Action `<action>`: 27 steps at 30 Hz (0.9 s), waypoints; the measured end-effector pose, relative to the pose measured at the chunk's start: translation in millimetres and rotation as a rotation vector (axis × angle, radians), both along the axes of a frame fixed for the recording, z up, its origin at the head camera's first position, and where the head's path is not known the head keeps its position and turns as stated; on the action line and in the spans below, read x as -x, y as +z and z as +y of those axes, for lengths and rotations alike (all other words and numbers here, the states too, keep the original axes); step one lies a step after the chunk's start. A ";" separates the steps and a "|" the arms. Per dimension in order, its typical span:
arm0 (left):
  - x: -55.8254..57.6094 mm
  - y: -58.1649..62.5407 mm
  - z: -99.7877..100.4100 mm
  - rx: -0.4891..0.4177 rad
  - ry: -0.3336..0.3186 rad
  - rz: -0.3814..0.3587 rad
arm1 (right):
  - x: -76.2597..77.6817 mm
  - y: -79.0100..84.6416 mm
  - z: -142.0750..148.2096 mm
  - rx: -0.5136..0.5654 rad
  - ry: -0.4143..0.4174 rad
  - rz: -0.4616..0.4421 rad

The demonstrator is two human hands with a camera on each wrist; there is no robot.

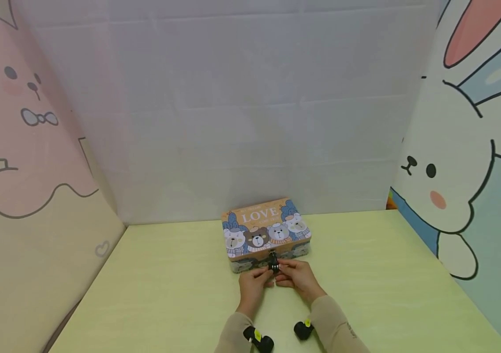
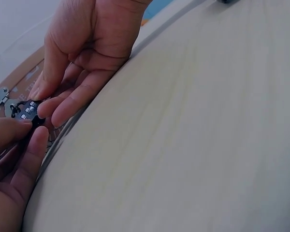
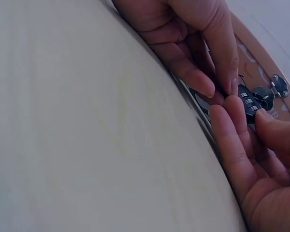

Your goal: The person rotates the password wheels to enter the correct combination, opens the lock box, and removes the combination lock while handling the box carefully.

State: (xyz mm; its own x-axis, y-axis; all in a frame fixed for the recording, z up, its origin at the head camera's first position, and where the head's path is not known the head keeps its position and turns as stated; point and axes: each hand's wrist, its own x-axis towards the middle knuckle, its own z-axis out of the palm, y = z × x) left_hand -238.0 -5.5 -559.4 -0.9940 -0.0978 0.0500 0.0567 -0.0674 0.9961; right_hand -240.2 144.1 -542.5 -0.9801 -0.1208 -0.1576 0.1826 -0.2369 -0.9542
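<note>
A small black combination padlock (image 1: 274, 264) with a row of number dials hangs at the metal latch (image 2: 1, 95) on the front of a tin box (image 1: 257, 215). The box lid carries cartoon bears and the word LOVE. My left hand (image 1: 251, 290) pinches the padlock from the left, thumb and fingertips on its side. From the right, my right hand (image 1: 300, 279) pinches its other side. In the right wrist view the dials (image 3: 249, 102) show between the two hands' fingertips, and the shackle runs through the latch. Fingers partly cover the padlock body.
The box stands on a pale yellow-green table (image 1: 166, 284), near its back edge. Behind is a white sheet (image 1: 250, 122), with cartoon-printed panels on both sides. Black wrist devices (image 1: 264, 343) with yellow marks sit at both sleeves.
</note>
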 end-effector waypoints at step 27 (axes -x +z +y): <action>16.8 15.6 -24.7 0.266 -0.178 0.125 | -4.2 -6.2 -24.9 0.092 -0.143 0.027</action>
State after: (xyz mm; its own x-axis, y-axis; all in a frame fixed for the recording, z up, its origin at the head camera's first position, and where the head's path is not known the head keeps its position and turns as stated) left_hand -254.9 -30.1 -543.9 -0.9788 0.1091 0.1732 0.1904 0.1742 0.9661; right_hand -236.0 119.2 -548.8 -0.9921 0.0073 -0.1255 0.1153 -0.3450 -0.9315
